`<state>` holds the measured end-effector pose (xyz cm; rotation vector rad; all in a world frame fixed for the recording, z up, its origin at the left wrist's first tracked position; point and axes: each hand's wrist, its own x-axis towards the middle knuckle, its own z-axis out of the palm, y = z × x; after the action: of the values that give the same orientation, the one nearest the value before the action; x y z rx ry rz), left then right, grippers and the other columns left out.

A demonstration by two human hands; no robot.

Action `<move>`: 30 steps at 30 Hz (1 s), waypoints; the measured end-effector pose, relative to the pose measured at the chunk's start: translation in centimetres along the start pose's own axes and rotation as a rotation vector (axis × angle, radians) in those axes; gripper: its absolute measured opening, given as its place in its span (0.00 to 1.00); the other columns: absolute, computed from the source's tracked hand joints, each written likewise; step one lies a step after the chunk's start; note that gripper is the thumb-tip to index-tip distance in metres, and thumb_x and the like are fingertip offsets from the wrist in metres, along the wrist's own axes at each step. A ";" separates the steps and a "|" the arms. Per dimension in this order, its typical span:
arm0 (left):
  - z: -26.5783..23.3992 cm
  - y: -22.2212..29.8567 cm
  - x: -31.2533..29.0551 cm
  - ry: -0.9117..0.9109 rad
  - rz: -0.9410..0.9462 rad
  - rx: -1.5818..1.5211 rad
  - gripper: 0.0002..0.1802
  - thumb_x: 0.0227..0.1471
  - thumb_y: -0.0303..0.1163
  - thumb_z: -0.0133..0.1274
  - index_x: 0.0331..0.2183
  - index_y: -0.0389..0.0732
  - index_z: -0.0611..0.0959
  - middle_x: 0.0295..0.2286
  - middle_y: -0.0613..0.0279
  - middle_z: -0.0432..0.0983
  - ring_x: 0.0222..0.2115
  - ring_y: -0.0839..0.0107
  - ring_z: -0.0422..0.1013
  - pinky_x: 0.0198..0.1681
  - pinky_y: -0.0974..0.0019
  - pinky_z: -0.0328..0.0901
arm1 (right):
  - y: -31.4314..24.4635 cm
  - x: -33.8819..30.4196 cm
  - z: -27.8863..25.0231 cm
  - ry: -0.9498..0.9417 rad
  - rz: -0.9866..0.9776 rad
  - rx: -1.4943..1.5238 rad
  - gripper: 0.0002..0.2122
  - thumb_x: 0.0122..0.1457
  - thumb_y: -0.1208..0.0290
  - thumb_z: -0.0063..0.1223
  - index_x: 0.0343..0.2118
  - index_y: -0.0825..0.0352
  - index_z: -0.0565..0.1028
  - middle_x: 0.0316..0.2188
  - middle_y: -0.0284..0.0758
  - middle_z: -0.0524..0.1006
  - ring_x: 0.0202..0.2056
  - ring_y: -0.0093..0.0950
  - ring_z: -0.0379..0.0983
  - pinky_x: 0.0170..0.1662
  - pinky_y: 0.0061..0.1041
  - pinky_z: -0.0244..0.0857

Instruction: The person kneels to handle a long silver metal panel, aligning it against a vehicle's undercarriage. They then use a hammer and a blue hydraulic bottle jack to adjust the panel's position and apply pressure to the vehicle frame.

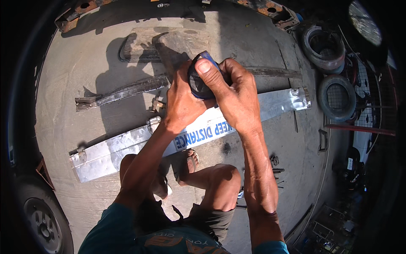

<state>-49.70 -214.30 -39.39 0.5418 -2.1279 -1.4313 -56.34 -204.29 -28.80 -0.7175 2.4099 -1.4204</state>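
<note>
Both hands are raised in front of me, gripping one dark, rounded object with a blue edge (205, 56); its exact kind I cannot make out. My left hand (186, 103) wraps round its left side. From the right, my right hand (233, 93) closes on it, the thumb lying across its face and the fingers curled behind. Below the hands a long silver metal panel (112, 153) with blue lettering lies slantwise on the concrete, partly covered by my forearms. A hammer-like tool (158, 104) rests just beyond the panel, left of my left hand.
Beyond the panel lie a narrow metal strip (131, 89) and a worn board (141, 44). Rusty beams (270, 10) cross the far edge. Tires (337, 98) and a red bar (359, 129) are at right; a vehicle wheel (42, 220) stands at lower left.
</note>
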 end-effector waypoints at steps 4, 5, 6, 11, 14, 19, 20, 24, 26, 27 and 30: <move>-0.1 7.4 -3.3 -0.027 0.036 0.059 0.48 0.44 0.39 0.74 0.60 0.36 0.66 0.48 0.47 0.74 0.47 0.51 0.76 0.52 0.51 0.70 | -6.2 -4.3 -6.1 -0.011 0.058 0.057 0.30 0.52 0.48 0.73 0.27 0.79 0.77 0.14 0.43 0.73 0.18 0.31 0.75 0.19 0.32 0.67; 0.3 9.3 -4.0 -0.064 0.011 0.017 0.47 0.46 0.39 0.73 0.61 0.36 0.66 0.48 0.48 0.74 0.47 0.53 0.76 0.51 0.52 0.70 | -6.6 -5.4 -7.7 0.017 0.069 0.106 0.30 0.51 0.49 0.73 0.29 0.81 0.77 0.15 0.46 0.74 0.19 0.33 0.75 0.19 0.34 0.67; 0.5 10.7 -5.3 -0.094 -0.032 -0.024 0.46 0.48 0.39 0.72 0.61 0.36 0.65 0.48 0.49 0.74 0.47 0.55 0.76 0.51 0.53 0.69 | -7.5 -6.6 -9.2 0.037 0.068 0.157 0.31 0.51 0.50 0.74 0.30 0.83 0.77 0.16 0.49 0.75 0.19 0.35 0.76 0.19 0.35 0.68; 3.3 20.0 -10.8 -0.386 -0.215 -0.219 0.38 0.58 0.38 0.64 0.62 0.36 0.64 0.48 0.52 0.74 0.47 0.59 0.75 0.51 0.54 0.70 | -9.2 -14.1 -17.4 0.145 0.325 0.179 0.33 0.50 0.47 0.72 0.33 0.83 0.78 0.21 0.54 0.78 0.24 0.41 0.79 0.28 0.39 0.73; 3.1 23.6 -15.3 -0.591 -0.331 -0.213 0.37 0.58 0.39 0.64 0.61 0.36 0.65 0.48 0.52 0.73 0.48 0.58 0.74 0.51 0.54 0.70 | -11.3 -19.5 -21.4 0.191 0.510 0.200 0.34 0.51 0.42 0.70 0.35 0.81 0.80 0.23 0.51 0.80 0.25 0.40 0.80 0.31 0.39 0.74; 3.3 28.6 -19.6 -1.127 -0.024 0.094 0.47 0.55 0.41 0.65 0.65 0.32 0.60 0.55 0.40 0.69 0.57 0.50 0.69 0.58 0.49 0.66 | -14.8 -28.1 -25.9 0.264 0.967 0.188 0.34 0.49 0.41 0.72 0.34 0.77 0.79 0.26 0.47 0.81 0.30 0.35 0.80 0.36 0.36 0.74; 2.7 28.7 -20.2 -1.182 0.119 0.091 0.48 0.54 0.40 0.65 0.66 0.32 0.59 0.57 0.39 0.68 0.59 0.48 0.67 0.60 0.48 0.64 | -14.3 -30.4 -25.2 0.449 0.934 0.231 0.30 0.49 0.44 0.74 0.31 0.74 0.78 0.24 0.43 0.80 0.28 0.30 0.78 0.33 0.34 0.72; -1.8 25.8 -19.9 -1.507 0.164 0.242 0.51 0.51 0.41 0.68 0.67 0.34 0.60 0.62 0.37 0.63 0.63 0.44 0.63 0.63 0.49 0.63 | -13.5 -38.6 -24.3 0.712 1.042 0.245 0.28 0.50 0.46 0.75 0.22 0.67 0.70 0.19 0.27 0.68 0.24 0.22 0.61 0.28 0.28 0.60; -5.6 21.4 -18.0 -1.362 -0.063 0.411 0.51 0.53 0.47 0.67 0.67 0.32 0.61 0.55 0.36 0.72 0.57 0.45 0.70 0.59 0.51 0.66 | -11.5 -44.7 -22.6 0.787 1.107 0.213 0.27 0.54 0.49 0.73 0.21 0.64 0.66 0.20 0.25 0.65 0.26 0.19 0.58 0.29 0.26 0.59; -7.5 22.0 -15.6 -1.336 -0.371 0.542 0.50 0.53 0.50 0.66 0.66 0.31 0.64 0.51 0.35 0.76 0.54 0.45 0.73 0.58 0.52 0.67 | -10.8 -47.4 -21.6 0.874 1.106 0.295 0.26 0.56 0.52 0.73 0.20 0.62 0.64 0.20 0.23 0.64 0.26 0.18 0.57 0.29 0.24 0.57; -17.5 12.8 -12.3 -1.149 -0.411 0.696 0.49 0.49 0.54 0.67 0.58 0.24 0.73 0.52 0.30 0.75 0.57 0.44 0.72 0.60 0.53 0.66 | -12.6 -50.7 -20.7 1.197 1.081 0.584 0.24 0.59 0.56 0.70 0.20 0.57 0.62 0.20 0.22 0.63 0.23 0.15 0.55 0.25 0.20 0.52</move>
<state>-29.81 -215.11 -24.43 0.4436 -3.6776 -1.2985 -19.17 -166.95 -9.22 1.7075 1.9586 -1.9648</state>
